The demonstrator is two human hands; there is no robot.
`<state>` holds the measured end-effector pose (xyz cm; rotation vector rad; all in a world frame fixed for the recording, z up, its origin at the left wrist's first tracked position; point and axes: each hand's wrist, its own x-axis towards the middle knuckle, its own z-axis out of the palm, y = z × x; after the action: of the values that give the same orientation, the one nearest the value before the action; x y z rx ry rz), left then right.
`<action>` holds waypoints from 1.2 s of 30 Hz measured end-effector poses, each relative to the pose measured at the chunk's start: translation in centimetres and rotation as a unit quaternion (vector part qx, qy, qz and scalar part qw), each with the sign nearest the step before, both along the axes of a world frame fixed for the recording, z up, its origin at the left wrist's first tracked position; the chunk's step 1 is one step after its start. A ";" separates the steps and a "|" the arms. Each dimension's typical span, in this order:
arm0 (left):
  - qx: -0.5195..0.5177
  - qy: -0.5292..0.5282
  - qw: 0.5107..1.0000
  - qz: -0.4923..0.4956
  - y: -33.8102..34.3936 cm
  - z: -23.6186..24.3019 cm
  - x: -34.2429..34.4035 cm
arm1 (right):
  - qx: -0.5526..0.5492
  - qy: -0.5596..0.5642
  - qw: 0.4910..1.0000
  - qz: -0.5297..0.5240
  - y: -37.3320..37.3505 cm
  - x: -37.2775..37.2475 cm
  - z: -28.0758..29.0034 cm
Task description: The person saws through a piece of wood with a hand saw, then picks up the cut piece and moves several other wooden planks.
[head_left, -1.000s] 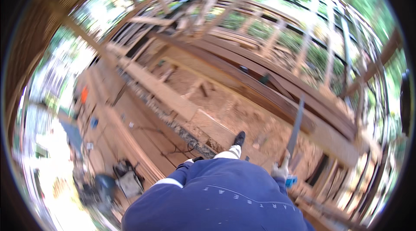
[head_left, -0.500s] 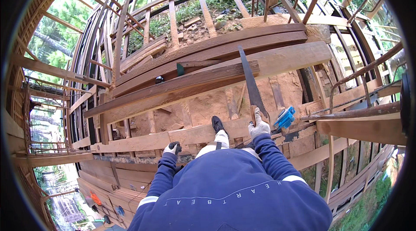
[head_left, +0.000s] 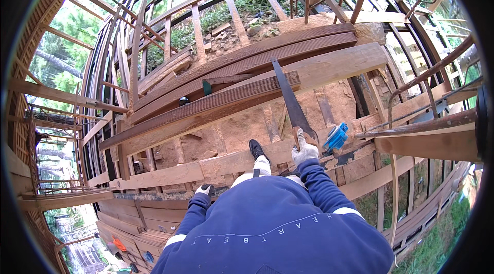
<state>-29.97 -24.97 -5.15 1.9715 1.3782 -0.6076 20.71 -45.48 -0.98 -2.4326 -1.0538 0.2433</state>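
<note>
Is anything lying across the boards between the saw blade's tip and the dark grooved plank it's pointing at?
Nothing visible does. The right hand grips the saw by its handle, and the blade runs up over the sandy ground straight to the dark grooved plank. The blue tool sits off to the right of the blade, clear of it.

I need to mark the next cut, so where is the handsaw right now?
In the head view, right of centre: the right hand grips the handsaw, blade pointing away over the long planks, beside a blue object.

Both hands (head_left: 304, 151) wear pale grey work gloves, beyond dark blue sleeves with white bands.
</note>
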 end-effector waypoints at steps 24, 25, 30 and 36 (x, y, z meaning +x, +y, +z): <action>-0.095 -0.216 0.924 0.300 0.4 -0.6 3.3 | -0.041 0.049 0.998 -0.011 -0.3 0.4 0.4; -0.091 -0.218 0.928 0.289 0.3 -0.8 3.2 | -0.034 0.038 0.999 -0.009 -0.8 0.6 -0.4; -0.056 -0.142 0.960 0.233 0.9 -3.4 -0.8 | -0.009 0.041 0.998 -0.037 -0.1 -0.1 0.8; -0.037 -0.066 0.989 0.130 0.9 -4.9 -2.1 | -0.026 0.053 0.998 -0.033 -0.4 0.2 0.1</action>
<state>-32.02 -24.09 -10.06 1.7042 1.4766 -0.3927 20.89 -45.85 -0.89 -2.4648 -0.9311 0.3778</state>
